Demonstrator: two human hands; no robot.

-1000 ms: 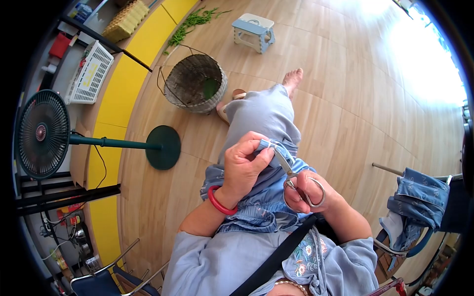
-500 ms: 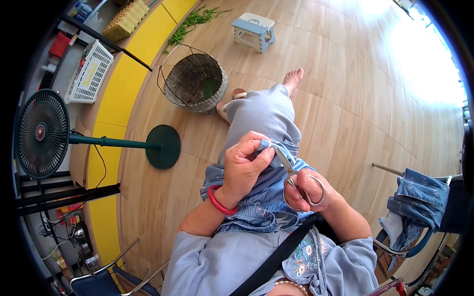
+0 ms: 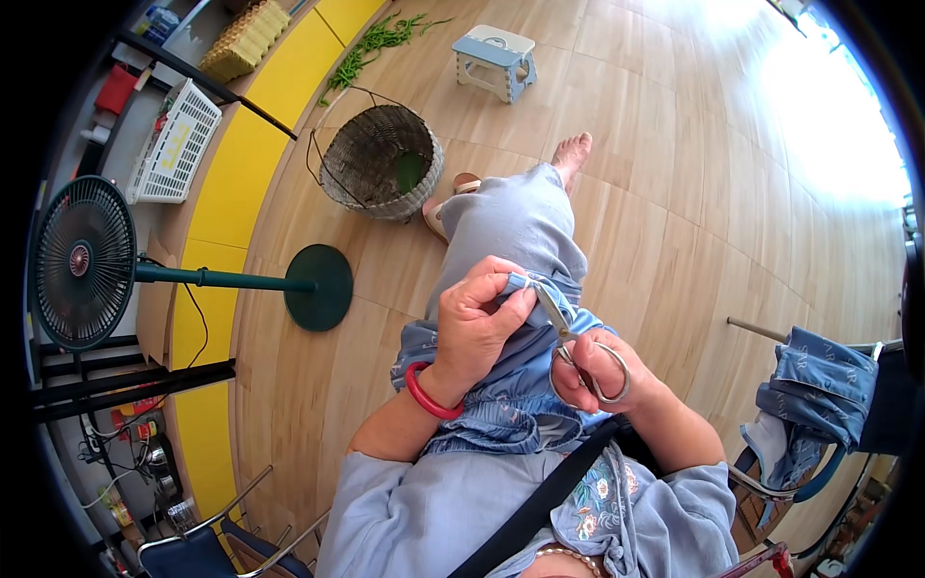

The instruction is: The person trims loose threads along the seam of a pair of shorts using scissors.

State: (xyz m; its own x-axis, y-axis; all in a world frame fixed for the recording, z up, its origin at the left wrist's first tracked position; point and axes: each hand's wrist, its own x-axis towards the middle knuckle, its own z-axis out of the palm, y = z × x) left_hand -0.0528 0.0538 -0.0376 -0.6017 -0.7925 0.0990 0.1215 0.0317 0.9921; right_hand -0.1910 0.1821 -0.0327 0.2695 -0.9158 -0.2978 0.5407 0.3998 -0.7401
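Observation:
Blue printed cloth (image 3: 511, 385) with a gathered edge lies across my lap. My left hand (image 3: 479, 313), with a red bangle (image 3: 431, 393) on its wrist, pinches a raised fold of this cloth. In my right hand (image 3: 602, 374) is a pair of metal scissors (image 3: 556, 316), with fingers through the handle loops. The scissor tips touch the cloth right beside my left thumb and look nearly closed. Whether fabric or thread lies between the blades is too small to tell.
A woven basket (image 3: 381, 162) with a leaf inside stands beyond my knee, near a folding stool (image 3: 495, 60) and green vegetables (image 3: 371, 48). A green standing fan (image 3: 320, 287) is on the left. More blue cloth (image 3: 814, 395) hangs over a chair at right.
The scissor handles have drawn slightly closer together as my right hand tightened. My left hand and the cloth have stayed in place.

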